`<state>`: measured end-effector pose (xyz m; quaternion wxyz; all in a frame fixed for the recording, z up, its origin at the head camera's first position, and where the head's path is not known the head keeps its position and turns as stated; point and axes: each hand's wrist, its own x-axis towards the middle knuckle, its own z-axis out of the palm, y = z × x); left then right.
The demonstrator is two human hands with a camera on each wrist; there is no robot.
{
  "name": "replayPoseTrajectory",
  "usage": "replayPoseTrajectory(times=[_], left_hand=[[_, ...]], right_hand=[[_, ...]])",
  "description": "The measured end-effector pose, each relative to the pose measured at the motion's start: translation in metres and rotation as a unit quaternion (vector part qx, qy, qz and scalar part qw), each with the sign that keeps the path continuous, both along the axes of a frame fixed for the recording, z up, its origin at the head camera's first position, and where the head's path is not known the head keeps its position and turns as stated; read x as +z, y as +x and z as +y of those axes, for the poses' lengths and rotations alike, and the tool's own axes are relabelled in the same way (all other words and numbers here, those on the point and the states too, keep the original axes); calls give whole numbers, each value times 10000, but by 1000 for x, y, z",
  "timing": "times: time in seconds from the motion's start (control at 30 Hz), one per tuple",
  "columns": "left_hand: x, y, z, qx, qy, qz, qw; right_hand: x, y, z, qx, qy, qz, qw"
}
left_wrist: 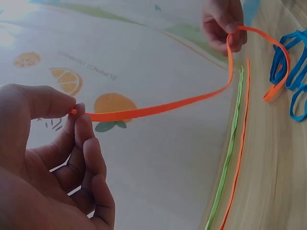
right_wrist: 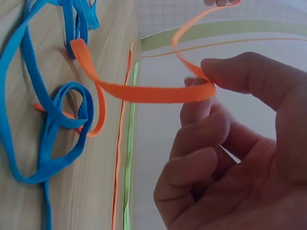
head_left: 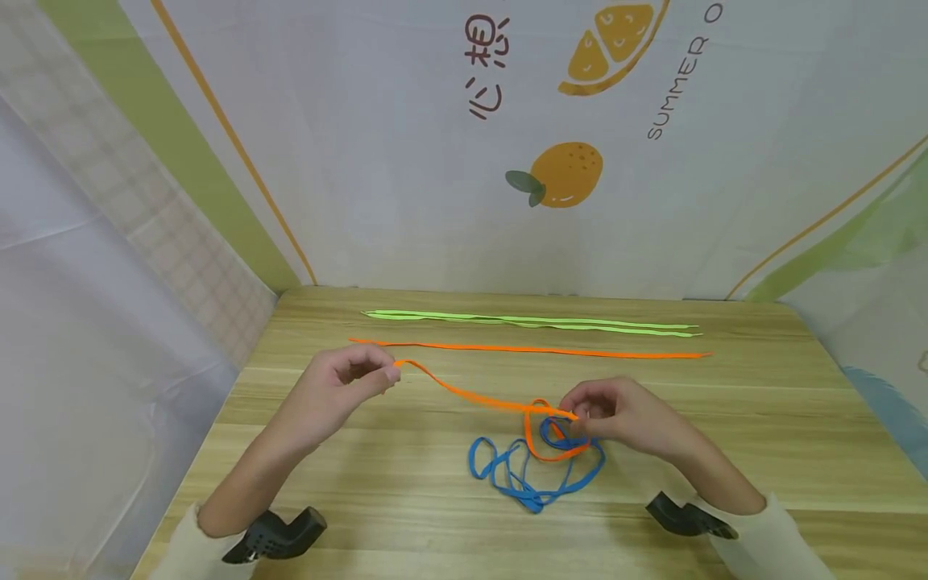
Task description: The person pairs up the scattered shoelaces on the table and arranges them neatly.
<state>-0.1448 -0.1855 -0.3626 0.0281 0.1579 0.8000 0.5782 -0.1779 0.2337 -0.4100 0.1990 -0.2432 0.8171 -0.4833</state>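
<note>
Orange lace (head_left: 480,398), left hand (head_left: 335,395) pinching end, right hand (head_left: 629,420) pinching partway

Has a wood-grain table (head_left: 406,532) backed by white cloth (head_left: 406,201) printed with an orange (head_left: 567,175), a citrus slice (head_left: 623,34) and brown lettering (head_left: 674,84); shows a green band (head_left: 174,141) slanting down at left.

We are at a small, screened-off work corner rather than an openly furnished room; whether it belongs to a home, a studio or a lab, we cannot tell. We see a wood-grain table (head_left: 406,532) with pale cloth (head_left: 406,161) hanging along its far edge and more at left and right. The cloth carries a cheerful household print: an orange (head_left: 569,176), a fruit slice (head_left: 616,44), lettering (head_left: 677,80) and a green band (head_left: 163,121).
</note>
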Motion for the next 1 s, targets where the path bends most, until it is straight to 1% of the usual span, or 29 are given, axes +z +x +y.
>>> replayPoseTrajectory(times=[0.1, 0.17, 0.33, 0.4, 0.53, 0.6, 0.8, 1.0], left_hand=[[0, 0, -6, 82, 366, 37, 9993], [0, -1, -11, 192, 534, 36, 9984], [-4, -8, -24, 494, 836, 28, 9953], [-7, -11, -29, 530, 1054, 35, 9930], [-14, -17, -39, 533, 1594, -3, 9858], [-17, -19, -44, 551, 1775, -39, 9826], [-22, -26, -59, 700, 2125, -98, 9746], [-25, -30, -73, 936, 2516, -92, 9632]], right_hand=[[-2, 1, 1, 223, -97, -128, 9996], [-4, 1, 3, 386, -229, -199, 9988], [-7, 3, 5, 665, -516, -123, 9964], [-7, 3, 6, 731, -614, -114, 9954], [-7, 4, 9, 863, -733, -131, 9935], [-8, 4, 10, 923, -736, -115, 9929], [-9, 5, 15, 1008, -765, -76, 9919], [-9, 8, 21, 1014, -800, -164, 9915]])
